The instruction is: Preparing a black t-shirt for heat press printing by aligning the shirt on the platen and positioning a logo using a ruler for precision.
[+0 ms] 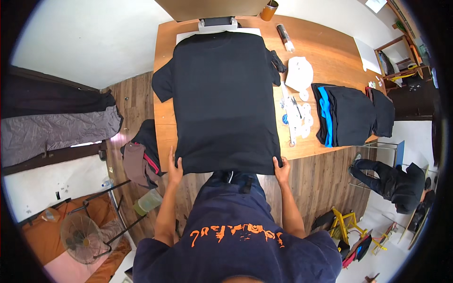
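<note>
A black T-shirt (224,95) lies spread out over a board on the wooden table (325,42), its collar at the far end and its hem at the near edge. My left hand (175,168) pinches the hem's left corner between thumb and fingers. At the right corner, my right hand (281,169) pinches the hem in the same way. The sleeves rest out to both sides. Beyond the collar stands the base of a press-like device (218,24), with a large tan panel above it. What lies under the shirt is mostly hidden.
Folded dark and blue garments (350,113) are stacked at the table's right. Between them and the shirt lie a white cloth bundle (300,73), white rolls (305,120) and a spray can (285,37). More clothes (141,159) are at the left. A person (393,180) is at the far right.
</note>
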`<action>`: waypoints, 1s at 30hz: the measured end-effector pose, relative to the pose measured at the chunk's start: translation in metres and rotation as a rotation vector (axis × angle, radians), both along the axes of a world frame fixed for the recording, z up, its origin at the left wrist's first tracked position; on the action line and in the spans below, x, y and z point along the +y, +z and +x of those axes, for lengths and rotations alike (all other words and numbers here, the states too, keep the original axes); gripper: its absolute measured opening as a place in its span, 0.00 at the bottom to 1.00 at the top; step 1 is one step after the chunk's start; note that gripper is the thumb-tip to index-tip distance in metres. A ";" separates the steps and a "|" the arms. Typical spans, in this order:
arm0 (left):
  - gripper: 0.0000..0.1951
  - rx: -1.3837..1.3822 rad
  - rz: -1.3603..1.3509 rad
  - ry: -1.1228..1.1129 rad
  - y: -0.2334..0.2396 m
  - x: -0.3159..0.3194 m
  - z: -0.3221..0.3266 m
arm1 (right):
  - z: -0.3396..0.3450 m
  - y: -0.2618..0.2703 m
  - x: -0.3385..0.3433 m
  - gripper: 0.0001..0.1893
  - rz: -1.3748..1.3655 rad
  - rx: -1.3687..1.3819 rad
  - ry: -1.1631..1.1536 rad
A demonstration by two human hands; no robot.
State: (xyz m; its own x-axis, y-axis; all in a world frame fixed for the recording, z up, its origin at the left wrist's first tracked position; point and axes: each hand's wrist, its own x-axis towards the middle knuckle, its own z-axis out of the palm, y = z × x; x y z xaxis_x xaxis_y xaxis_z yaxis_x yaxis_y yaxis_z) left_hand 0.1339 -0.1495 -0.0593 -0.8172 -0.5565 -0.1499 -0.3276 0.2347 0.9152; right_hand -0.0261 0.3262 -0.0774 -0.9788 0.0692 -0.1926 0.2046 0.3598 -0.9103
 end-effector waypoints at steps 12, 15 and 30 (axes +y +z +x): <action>0.37 -0.243 -0.811 -0.759 0.038 0.054 -0.021 | 0.002 0.063 -0.050 0.36 0.802 0.312 0.739; 0.38 -0.280 -0.771 -1.028 0.010 0.057 0.006 | 0.028 0.035 -0.041 0.43 0.858 0.125 0.948; 0.34 0.183 -0.672 -0.106 0.084 -0.010 -0.174 | -0.137 0.082 -0.117 0.20 0.466 0.553 0.286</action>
State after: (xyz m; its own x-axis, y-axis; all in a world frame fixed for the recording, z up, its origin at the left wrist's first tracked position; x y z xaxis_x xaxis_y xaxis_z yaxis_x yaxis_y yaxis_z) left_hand -0.0404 -0.1598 0.0250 -0.8512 -0.3965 0.3438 -0.1266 0.7909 0.5988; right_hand -0.1634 0.2095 0.0044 -0.9161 -0.2464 0.3163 -0.3938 0.7009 -0.5947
